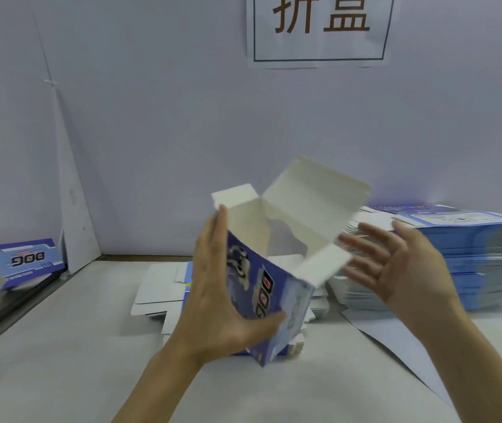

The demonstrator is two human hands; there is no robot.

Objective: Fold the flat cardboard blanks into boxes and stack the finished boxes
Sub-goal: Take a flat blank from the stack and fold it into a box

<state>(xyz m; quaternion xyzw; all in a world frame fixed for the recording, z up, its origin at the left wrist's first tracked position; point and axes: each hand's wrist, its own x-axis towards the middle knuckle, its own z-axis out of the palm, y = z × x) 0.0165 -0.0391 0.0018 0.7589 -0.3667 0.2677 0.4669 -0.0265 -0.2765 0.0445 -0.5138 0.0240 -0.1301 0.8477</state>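
Head view: left hand [216, 288] grips the half-formed box [274, 288] mid-air over the table [60, 346], thumb across the printed face. Long axis tilts up and away, open end on top. Right hand [396, 264] spread flat, holding nothing, just beside the right end flap [323, 264]; nearer hand for tucking it, I'd say.

Blank stack [472, 257] blocks right; loose blanks [158, 288] lie ahead; room over near-left table [60, 377].
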